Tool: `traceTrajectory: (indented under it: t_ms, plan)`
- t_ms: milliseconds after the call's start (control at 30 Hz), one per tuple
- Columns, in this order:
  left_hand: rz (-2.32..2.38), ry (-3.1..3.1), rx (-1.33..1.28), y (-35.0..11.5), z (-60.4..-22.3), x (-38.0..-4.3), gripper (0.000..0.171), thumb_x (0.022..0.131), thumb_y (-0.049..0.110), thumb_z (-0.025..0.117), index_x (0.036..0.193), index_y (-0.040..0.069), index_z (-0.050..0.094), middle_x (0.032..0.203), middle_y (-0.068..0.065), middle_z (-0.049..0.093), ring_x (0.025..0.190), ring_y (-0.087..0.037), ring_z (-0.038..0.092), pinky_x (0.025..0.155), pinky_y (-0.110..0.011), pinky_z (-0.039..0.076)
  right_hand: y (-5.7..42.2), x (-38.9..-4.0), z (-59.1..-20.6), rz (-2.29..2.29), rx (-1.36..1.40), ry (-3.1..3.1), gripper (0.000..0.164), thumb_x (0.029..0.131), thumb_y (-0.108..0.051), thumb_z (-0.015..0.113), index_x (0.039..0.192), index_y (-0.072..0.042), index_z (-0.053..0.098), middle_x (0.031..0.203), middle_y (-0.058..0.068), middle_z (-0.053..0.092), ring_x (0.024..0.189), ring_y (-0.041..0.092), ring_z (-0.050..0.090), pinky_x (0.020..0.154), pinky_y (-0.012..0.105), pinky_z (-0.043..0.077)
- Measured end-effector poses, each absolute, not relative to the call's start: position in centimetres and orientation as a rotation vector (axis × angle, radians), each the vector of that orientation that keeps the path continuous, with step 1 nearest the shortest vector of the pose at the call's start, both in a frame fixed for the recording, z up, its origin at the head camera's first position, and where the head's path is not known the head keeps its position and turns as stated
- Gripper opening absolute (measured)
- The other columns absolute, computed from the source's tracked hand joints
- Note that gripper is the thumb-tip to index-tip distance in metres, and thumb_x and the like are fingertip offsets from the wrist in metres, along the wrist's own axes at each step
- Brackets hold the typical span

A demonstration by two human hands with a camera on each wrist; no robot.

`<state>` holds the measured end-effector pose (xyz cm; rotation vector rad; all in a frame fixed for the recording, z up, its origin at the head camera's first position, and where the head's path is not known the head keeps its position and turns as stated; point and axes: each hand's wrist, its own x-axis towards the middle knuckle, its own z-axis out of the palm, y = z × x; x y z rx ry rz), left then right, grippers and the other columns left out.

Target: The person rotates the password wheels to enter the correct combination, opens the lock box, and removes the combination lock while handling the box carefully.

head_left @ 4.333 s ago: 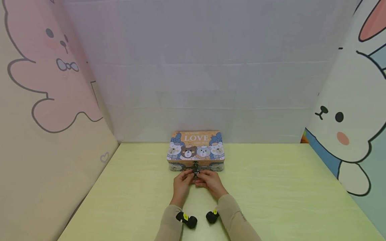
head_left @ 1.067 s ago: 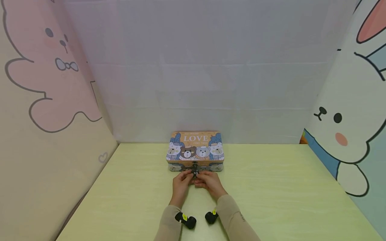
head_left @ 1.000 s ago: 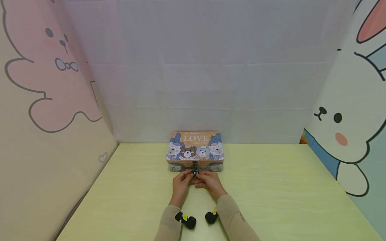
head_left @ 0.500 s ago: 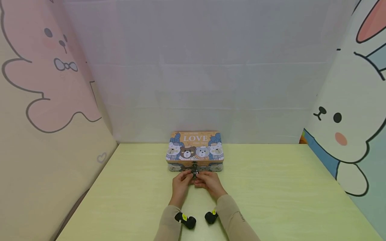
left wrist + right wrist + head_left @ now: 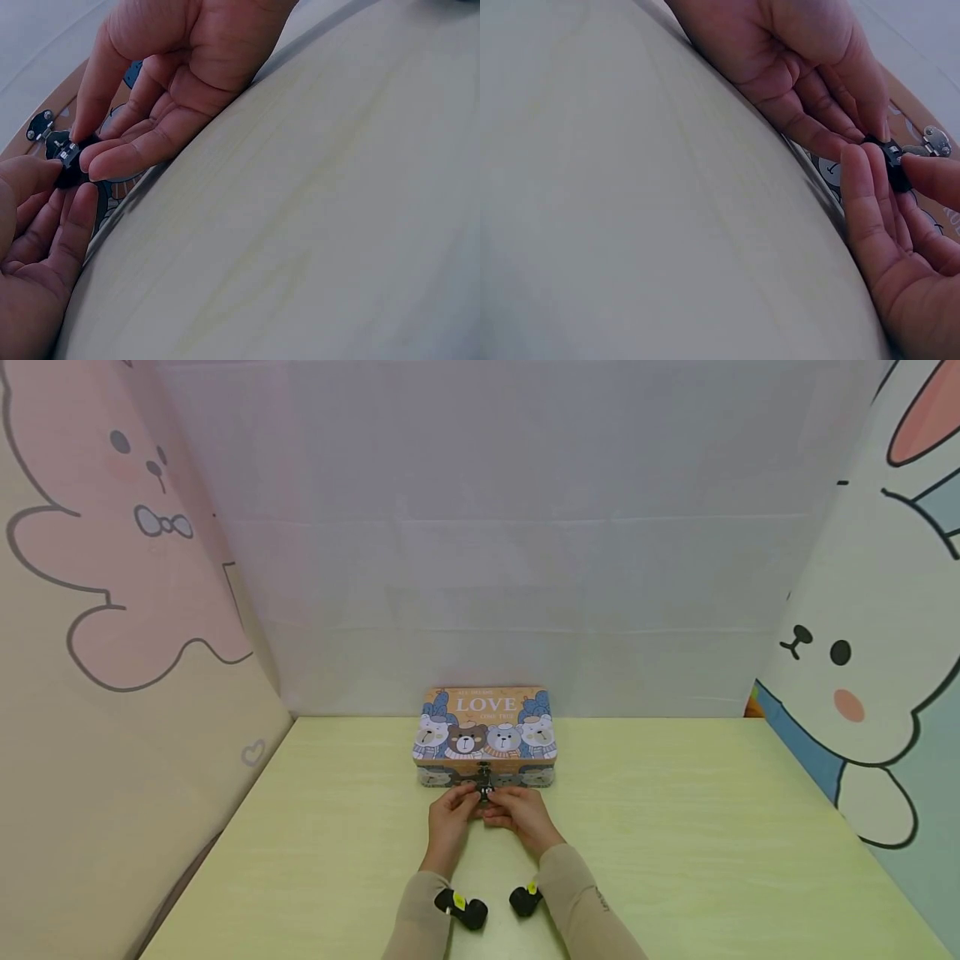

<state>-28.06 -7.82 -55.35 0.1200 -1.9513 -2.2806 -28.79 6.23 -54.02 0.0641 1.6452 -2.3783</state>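
Observation:
A tin box (image 5: 484,727) with bears and "LOVE" printed on its closed lid stands at the far middle of the table. A small black combination padlock (image 5: 485,793) with pale dials is at its front, by the metal clasp (image 5: 934,141). My left hand (image 5: 448,822) pinches the padlock from the left, thumb above and fingers curled below. From the other side my right hand (image 5: 525,817) pinches it too. Fingertips of both hands nearly meet around the padlock (image 5: 69,157) in the left wrist view and cover much of its body.
The pale yellow-green table (image 5: 675,827) spreads around the box. Behind it hangs a white cloth (image 5: 487,543), with printed cartoon panels at the left and right sides. Black wrist cameras (image 5: 471,913) sit at both sleeves.
Both hands stay on the padlock with almost no movement. The head view has shifted very slightly; the box stands in the same place.

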Motion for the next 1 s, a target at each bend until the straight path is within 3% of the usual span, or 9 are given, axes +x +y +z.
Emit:
traceTrajectory:
  t_ms: [233, 667, 1000]
  plan:
    - [-2.274, -1.978, 0.099, -7.93, -54.98, -28.06, 0.024, 0.094, -0.006, 0.062, 0.114, -0.019, 0.062, 0.11, -0.03, 0.066, 0.076, -0.009, 0.066, 0.068, -0.023, 0.06, 6.22, -28.78, -54.01, -2.381, 0.083, 1.641, 0.022, 0.097, 0.002, 0.057, 0.11, 0.019, 0.057, 0.074, 0.008, 0.066, 0.065, 0.014, 0.068, 0.065, 0.028, 0.062]
    - [-2.243, -1.963, 0.114, -7.76, -55.46, -28.08, 0.024, 0.093, -0.001, 0.067, 0.112, -0.014, 0.066, 0.106, -0.02, 0.07, 0.079, -0.008, 0.066, 0.068, -0.021, 0.059, 6.19, -28.71, -53.81, -2.377, 0.094, 1.64, 0.026, 0.097, 0.0, 0.058, 0.114, 0.02, 0.055, 0.076, 0.009, 0.066, 0.066, 0.014, 0.068, 0.066, 0.029, 0.062]
    - [-2.279, -1.968, 0.103, -7.9, -55.1, -27.95, 0.024, 0.094, -0.004, 0.064, 0.114, -0.017, 0.064, 0.11, -0.025, 0.068, 0.082, -0.009, 0.066, 0.071, -0.024, 0.06, 6.21, -28.61, -53.67, -2.374, 0.087, 1.641, 0.026, 0.098, -0.001, 0.059, 0.113, 0.02, 0.056, 0.076, 0.009, 0.066, 0.067, 0.015, 0.068, 0.067, 0.03, 0.062]
